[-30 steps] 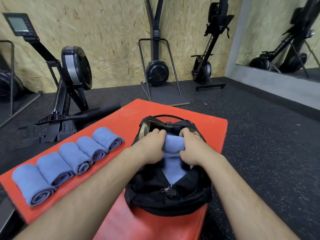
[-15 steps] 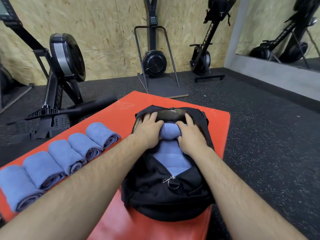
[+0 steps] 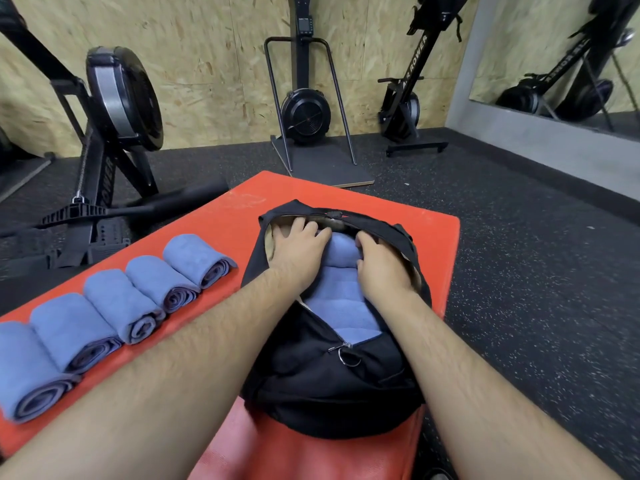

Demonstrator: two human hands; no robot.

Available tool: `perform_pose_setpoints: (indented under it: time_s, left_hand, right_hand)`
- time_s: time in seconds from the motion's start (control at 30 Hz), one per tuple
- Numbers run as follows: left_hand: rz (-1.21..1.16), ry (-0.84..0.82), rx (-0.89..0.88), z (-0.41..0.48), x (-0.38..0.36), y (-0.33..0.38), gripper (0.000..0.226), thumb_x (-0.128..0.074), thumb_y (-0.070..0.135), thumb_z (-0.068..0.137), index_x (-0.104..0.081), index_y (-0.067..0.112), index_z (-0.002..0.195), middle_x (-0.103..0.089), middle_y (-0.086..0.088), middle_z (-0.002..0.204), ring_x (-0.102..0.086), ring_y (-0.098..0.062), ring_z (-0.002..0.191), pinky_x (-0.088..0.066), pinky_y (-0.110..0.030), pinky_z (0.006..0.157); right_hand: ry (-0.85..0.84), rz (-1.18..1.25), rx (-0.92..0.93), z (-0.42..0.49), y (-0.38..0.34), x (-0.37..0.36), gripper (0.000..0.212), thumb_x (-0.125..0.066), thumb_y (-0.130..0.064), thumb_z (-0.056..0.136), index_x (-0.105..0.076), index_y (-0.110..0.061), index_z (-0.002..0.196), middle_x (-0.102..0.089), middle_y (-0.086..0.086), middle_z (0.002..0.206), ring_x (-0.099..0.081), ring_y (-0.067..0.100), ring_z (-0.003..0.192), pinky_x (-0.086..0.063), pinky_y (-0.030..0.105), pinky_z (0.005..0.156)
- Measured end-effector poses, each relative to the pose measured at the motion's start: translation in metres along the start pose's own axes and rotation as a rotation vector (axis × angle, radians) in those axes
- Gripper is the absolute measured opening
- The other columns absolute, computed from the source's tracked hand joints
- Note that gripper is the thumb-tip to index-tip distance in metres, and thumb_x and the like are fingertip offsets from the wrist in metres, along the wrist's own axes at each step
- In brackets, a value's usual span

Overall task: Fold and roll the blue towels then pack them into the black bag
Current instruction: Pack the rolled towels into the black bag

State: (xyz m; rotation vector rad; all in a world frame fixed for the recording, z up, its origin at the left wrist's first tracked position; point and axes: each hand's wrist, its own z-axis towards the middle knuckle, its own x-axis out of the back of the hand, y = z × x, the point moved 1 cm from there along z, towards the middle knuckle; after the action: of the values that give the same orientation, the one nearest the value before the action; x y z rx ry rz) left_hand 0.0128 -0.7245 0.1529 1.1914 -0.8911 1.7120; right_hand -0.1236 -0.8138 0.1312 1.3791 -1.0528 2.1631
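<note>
The black bag (image 3: 329,386) lies unzipped on the red mat (image 3: 434,244), with blue rolled towels (image 3: 341,308) packed inside. At the bag's far end sits one more rolled towel (image 3: 341,249) between my hands. My left hand (image 3: 299,249) presses on its left end with fingers stretched into the bag's mouth. My right hand (image 3: 381,270) curls its fingers over the towel's right end. Several more rolled blue towels (image 3: 145,289) lie in a row on the mat to the left of the bag.
A rowing machine (image 3: 117,102) stands left of the mat, its black rail (image 3: 180,199) near the mat's far corner. Two more upright machines (image 3: 304,112) stand against the wooden wall. A mirror (image 3: 571,50) is at the right. Dark rubber floor surrounds the mat.
Both hands have pushed the rolled towel further into the bag's far end. My left hand's fingers have loosened and spread past the towel. The row of towels on the mat is unmoved.
</note>
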Motion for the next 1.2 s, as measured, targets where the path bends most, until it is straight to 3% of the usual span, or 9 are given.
perform_pose_setpoints:
  time_s: [0.1, 0.17, 0.27, 0.4, 0.53, 0.67, 0.83, 0.97, 1.2]
  left_hand:
    - [-0.053, -0.058, -0.008, -0.004, -0.009, -0.001, 0.029, -0.045, 0.015, 0.095, -0.048, 0.019, 0.124, -0.055, -0.003, 0.119, -0.030, -0.026, 0.132, -0.027, -0.066, 0.102]
    - [-0.060, -0.143, 0.015, -0.009, -0.017, -0.004, 0.027, -0.046, 0.022, 0.096, -0.050, 0.020, 0.123, -0.056, -0.001, 0.123, -0.027, -0.027, 0.136, -0.022, -0.069, 0.107]
    - [-0.075, -0.241, 0.046, -0.017, -0.019, -0.006, 0.044, -0.041, 0.031, 0.099, -0.042, 0.027, 0.143, -0.048, 0.001, 0.141, -0.023, -0.030, 0.143, -0.012, -0.069, 0.111]
    - [-0.163, -0.171, 0.018, -0.024, 0.000, -0.003, 0.041, -0.041, 0.031, 0.100, -0.046, 0.024, 0.141, -0.043, 0.000, 0.147, -0.026, -0.027, 0.143, -0.016, -0.058, 0.116]
    - [-0.448, -0.024, -0.082, -0.053, 0.033, -0.006, 0.043, -0.049, 0.014, 0.097, -0.053, 0.009, 0.139, -0.050, -0.011, 0.146, -0.042, -0.024, 0.139, -0.030, -0.032, 0.111]
    - [-0.504, 0.178, -0.087, -0.103, 0.057, -0.022, 0.035, -0.053, 0.013, 0.091, -0.060, 0.011, 0.125, -0.063, -0.008, 0.120, -0.057, -0.028, 0.112, -0.046, -0.042, 0.094]
    - [-0.444, 0.319, 0.031, -0.163, 0.060, -0.056, 0.035, -0.056, 0.018, 0.093, -0.059, 0.011, 0.128, -0.062, -0.004, 0.125, -0.058, -0.025, 0.115, -0.049, -0.042, 0.094]
    - [-0.398, 0.326, 0.117, -0.177, 0.055, -0.104, 0.037, -0.051, 0.025, 0.093, -0.061, 0.013, 0.128, -0.064, -0.002, 0.124, -0.059, -0.023, 0.114, -0.050, -0.043, 0.092]
    - [-0.379, 0.289, 0.209, -0.173, 0.041, -0.166, 0.039, -0.053, 0.027, 0.089, -0.064, 0.016, 0.124, -0.067, -0.001, 0.119, -0.060, -0.024, 0.109, -0.052, -0.039, 0.082]
  right_hand:
    - [-0.009, -0.086, 0.021, -0.003, 0.001, -0.004, 0.026, -0.047, -0.012, 0.089, -0.051, -0.023, 0.112, -0.049, 0.001, 0.107, -0.053, 0.031, 0.105, -0.039, 0.035, 0.076]
    - [-0.101, -0.149, 0.036, -0.005, 0.003, -0.010, 0.038, -0.046, -0.018, 0.090, -0.050, -0.027, 0.127, -0.047, 0.002, 0.128, -0.048, 0.030, 0.121, -0.044, 0.039, 0.092]
    - [-0.203, -0.192, 0.021, -0.009, 0.000, -0.007, 0.052, -0.040, -0.028, 0.097, -0.037, -0.029, 0.149, -0.039, 0.003, 0.150, -0.038, 0.031, 0.135, -0.037, 0.044, 0.109]
    - [-0.231, -0.227, 0.047, -0.024, -0.015, 0.011, 0.055, -0.038, -0.033, 0.102, -0.026, -0.026, 0.155, -0.035, 0.005, 0.154, -0.036, 0.032, 0.135, -0.036, 0.044, 0.105]
    - [-0.138, -0.150, 0.147, -0.053, -0.045, 0.036, 0.044, -0.043, -0.033, 0.102, -0.040, -0.022, 0.145, -0.047, 0.003, 0.144, -0.043, 0.030, 0.129, -0.045, 0.043, 0.097]
    - [-0.066, 0.002, 0.257, -0.086, -0.081, 0.056, 0.045, -0.046, -0.034, 0.102, -0.041, -0.028, 0.146, -0.054, 0.000, 0.140, -0.045, 0.029, 0.130, -0.047, 0.047, 0.098]
    - [0.028, 0.048, 0.435, -0.115, -0.131, 0.052, 0.037, -0.050, -0.028, 0.099, -0.052, -0.021, 0.136, -0.060, 0.002, 0.129, -0.051, 0.030, 0.118, -0.047, 0.047, 0.093]
    - [0.033, 0.022, 0.514, -0.111, -0.173, 0.025, 0.033, -0.051, -0.025, 0.097, -0.058, -0.017, 0.128, -0.064, 0.005, 0.123, -0.054, 0.032, 0.114, -0.047, 0.048, 0.091]
    - [-0.069, -0.072, 0.514, -0.065, -0.235, -0.034, 0.032, -0.046, -0.026, 0.097, -0.052, -0.019, 0.127, -0.063, 0.005, 0.120, -0.055, 0.034, 0.110, -0.044, 0.044, 0.085]
